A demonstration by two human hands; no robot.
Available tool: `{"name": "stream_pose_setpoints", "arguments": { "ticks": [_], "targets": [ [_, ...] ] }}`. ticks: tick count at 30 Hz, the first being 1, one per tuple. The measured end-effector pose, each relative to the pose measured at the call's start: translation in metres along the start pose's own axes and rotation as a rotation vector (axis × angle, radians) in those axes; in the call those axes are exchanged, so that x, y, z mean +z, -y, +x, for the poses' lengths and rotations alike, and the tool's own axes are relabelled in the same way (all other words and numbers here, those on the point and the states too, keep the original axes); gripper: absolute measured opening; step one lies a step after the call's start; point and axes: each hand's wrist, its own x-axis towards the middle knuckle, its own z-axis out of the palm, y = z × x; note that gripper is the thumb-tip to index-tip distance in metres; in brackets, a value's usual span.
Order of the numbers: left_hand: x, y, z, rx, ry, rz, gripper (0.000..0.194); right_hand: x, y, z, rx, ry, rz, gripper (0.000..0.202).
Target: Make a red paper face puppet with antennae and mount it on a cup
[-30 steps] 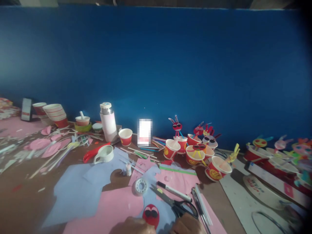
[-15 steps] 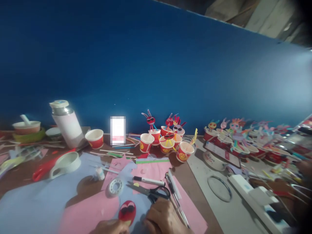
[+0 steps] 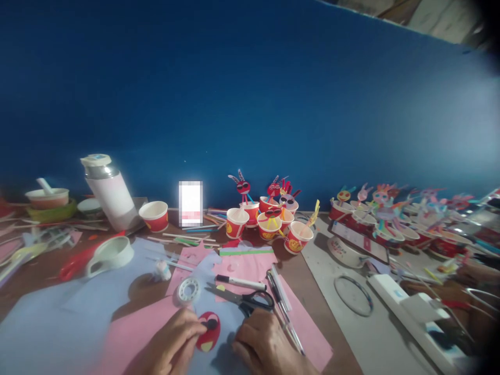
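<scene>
Pinching black eye piece on red face (image 3: pixel 208 332), left hand (image 3: pixel 172 346) | right hand (image 3: pixel 265 346) flat, empty | risk: piece smudges askew if fingers slide

Matt paper sheets (image 3: pixel 136 333) — glossy plastic-handled scissors (image 3: pixel 244 301), steel blades.

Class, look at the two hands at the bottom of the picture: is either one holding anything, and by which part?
The left hand pinches a small black piece at its left edge, on the red paper face. The right hand rests on the paper, holding nothing visible.
</scene>
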Motion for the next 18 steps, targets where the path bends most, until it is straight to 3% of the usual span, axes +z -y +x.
{"name": "stream_pose_setpoints", "arguments": {
  "ticks": [5,11,18],
  "targets": [
    [-0.003,0.007,0.0,-0.031,-0.062,0.059,0.012,-0.001,0.001,0.002,-0.032,-0.046,0.001,0.038],
    [-0.015,0.001,0.009,-0.143,-0.179,0.058,0.015,-0.002,0.0,0.001,-0.038,-0.002,0.018,0.036],
    [-0.028,-0.003,0.013,-0.253,-0.189,0.104,0.024,0.002,-0.002,-0.002,-0.073,0.033,0.043,0.027]
  ]
}}
